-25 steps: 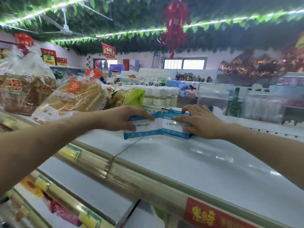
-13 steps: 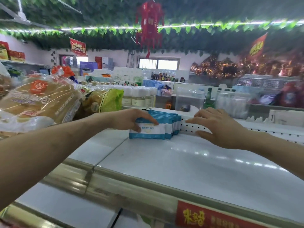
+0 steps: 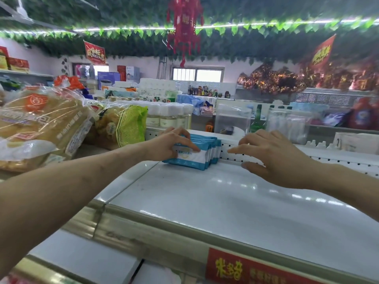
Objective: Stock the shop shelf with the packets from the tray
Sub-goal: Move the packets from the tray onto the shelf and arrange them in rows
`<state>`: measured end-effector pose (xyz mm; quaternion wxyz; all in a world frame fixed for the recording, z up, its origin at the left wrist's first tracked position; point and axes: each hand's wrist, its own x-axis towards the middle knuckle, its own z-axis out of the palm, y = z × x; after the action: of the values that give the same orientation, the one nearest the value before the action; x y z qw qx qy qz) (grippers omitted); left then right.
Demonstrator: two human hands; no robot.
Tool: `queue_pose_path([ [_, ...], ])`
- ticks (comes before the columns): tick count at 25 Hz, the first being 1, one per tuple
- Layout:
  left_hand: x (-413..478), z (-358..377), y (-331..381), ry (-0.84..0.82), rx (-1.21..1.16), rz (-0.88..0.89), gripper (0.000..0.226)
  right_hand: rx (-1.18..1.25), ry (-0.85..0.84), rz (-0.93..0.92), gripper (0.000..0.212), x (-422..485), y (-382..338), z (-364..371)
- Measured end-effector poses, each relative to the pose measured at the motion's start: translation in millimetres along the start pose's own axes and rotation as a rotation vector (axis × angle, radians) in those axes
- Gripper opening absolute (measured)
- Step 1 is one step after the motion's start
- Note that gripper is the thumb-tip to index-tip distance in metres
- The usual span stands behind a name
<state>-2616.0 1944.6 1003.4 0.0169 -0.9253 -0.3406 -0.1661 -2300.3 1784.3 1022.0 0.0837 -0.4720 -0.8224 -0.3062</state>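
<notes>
Shop aisle, white shelf (image 3: 225, 201) under plastic vine leaves and a red hanging ornament (image 3: 184, 23). Had squared the fanned packets (image 3: 192, 158) into one tight upright row at 12 o'clock on the shelf, hard by the perforated back panel (image 3: 338, 159). Gripped the front of the row with the left hand (image 3: 170, 146), fingers curled over the top edge. Had let go with the right hand (image 3: 276, 156): a second earlier pressed on the packets, now lifted clear at 2 o'clock, fingers spread and relaxed, holding nothing, just beside the row but apart from it. Judged this batch as good as placed; needed only the left hand's release, then a trip back to the tray, not in view.

Read little. Blue-and-white packet front with one line of Chinese print, seemingly ending in 卫生湿巾. Red tag (image 3: 246, 269) on the front rail at 6 o'clock, yellow characters looking like 米多奇. Bread bags (image 3: 41, 124) at 9 o'clock with a round orange logo, lettering blurred. Red banner (image 3: 94, 52) at 11 o'clock, illegible.
</notes>
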Motion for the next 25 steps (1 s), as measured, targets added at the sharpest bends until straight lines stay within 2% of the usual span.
queue_pose_path([
  [7, -38.4, -22.0, -2.5, 0.043, 0.001, -0.117, 0.062, 0.128, -0.011, -0.203, 0.044, 70.2, -23.8, 5.1],
  [12, -132.1, -81.2, -3.4, 0.093, -0.007, -0.303, 0.054, 0.353, 0.033, -0.427, 0.037, 143.5, -73.4, 6.6],
  [16, -263.4, -119.3, 12.6, 0.140, -0.032, -0.622, 0.039, 0.497, 0.047, -0.642, 0.035, 204.1, -173.4, -9.6],
  [20, -392.9, -139.1, 55.7, 0.137, -0.004, -0.918, 0.038, 0.664, 0.048, -0.832, 0.031, 221.5, -280.9, -40.1],
  [23, -487.8, -125.7, 92.8, 0.113, 0.008, -1.119, 0.039, 0.660, -0.008, -1.020, 0.031, 208.1, -362.3, -57.4],
  [25, -540.9, -90.1, 111.0, 0.001, -0.016, -1.255, 0.045, 0.618, -0.091, -1.110, 0.031, 192.1, -419.3, -57.4],
])
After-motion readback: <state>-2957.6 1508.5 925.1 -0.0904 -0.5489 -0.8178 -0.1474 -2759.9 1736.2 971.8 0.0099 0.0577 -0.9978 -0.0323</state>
